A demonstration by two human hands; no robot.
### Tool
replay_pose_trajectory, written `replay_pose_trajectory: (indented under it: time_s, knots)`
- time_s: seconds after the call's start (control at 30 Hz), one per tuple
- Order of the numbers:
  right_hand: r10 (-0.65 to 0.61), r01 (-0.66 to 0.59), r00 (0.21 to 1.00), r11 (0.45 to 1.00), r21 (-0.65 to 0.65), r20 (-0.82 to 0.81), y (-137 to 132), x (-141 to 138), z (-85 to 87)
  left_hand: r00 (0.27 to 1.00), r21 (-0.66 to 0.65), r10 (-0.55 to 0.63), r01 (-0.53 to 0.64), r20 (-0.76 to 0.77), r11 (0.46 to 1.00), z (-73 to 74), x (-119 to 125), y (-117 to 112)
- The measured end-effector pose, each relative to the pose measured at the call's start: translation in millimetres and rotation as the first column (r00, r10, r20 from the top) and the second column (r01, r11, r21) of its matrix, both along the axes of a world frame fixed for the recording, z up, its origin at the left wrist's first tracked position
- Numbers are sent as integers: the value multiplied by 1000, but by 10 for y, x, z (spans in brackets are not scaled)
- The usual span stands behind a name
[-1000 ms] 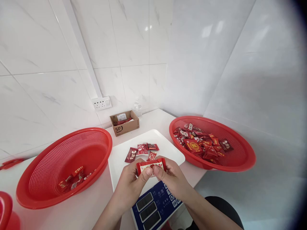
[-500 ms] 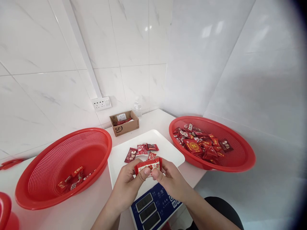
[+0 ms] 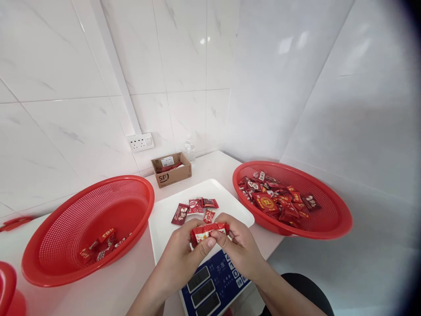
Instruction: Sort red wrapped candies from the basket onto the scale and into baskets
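Between my two hands is a red and white wrapped candy packet [image 3: 210,230], held above the near part of a scale. My left hand [image 3: 182,245] pinches its left end, thumb on the near face. On the right end, my right hand [image 3: 238,243] is closed with the thumb pressed near the packet's middle. Just beyond, several red packets [image 3: 195,206] lie flat on the white scale pan [image 3: 164,239]. The scale's blue panel [image 3: 226,281] with dark displays shows below my hands, partly covered by them.
A red basket [image 3: 335,210] heaped with red packets stands to the right. On the left, another red basket [image 3: 69,219] holds a small pile. Farther back are a cardboard box [image 3: 176,176] and a clear plastic bottle [image 3: 189,150] by the wall. Another red rim [image 3: 8,281] shows at the left edge.
The packet has tilted in my hands, so less of its printed face shows, and both hands sit slightly further right. The packets on the pan stay in place.
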State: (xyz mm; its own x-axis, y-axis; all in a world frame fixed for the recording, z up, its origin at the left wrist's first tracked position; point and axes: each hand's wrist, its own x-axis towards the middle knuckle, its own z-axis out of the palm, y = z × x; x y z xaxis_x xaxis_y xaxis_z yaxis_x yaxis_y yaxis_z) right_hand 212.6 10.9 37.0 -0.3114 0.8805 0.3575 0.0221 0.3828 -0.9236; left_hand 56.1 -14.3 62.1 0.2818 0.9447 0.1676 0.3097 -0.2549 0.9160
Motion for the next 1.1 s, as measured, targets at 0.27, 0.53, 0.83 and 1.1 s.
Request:
replay_pose_trajectory:
  time_s: [0.27,0.53,0.83,1.1]
  knots:
    - [67,-67,998,996,-63,-3,-3,-19,-23,981,-29,146,-144,130,989,-34,0,8]
    - [7,-7,1000,1000,10,27,9,9,18,957,-64,170,-159,236,985,-38,-47,37]
    - [-28,18,998,987,160,63,11,22,30,977,40,104,-113,184,993,-62,-53,32]
    - [-80,56,992,973,222,98,32,-7,21,982,98,165,-174,93,980,-87,-30,14]
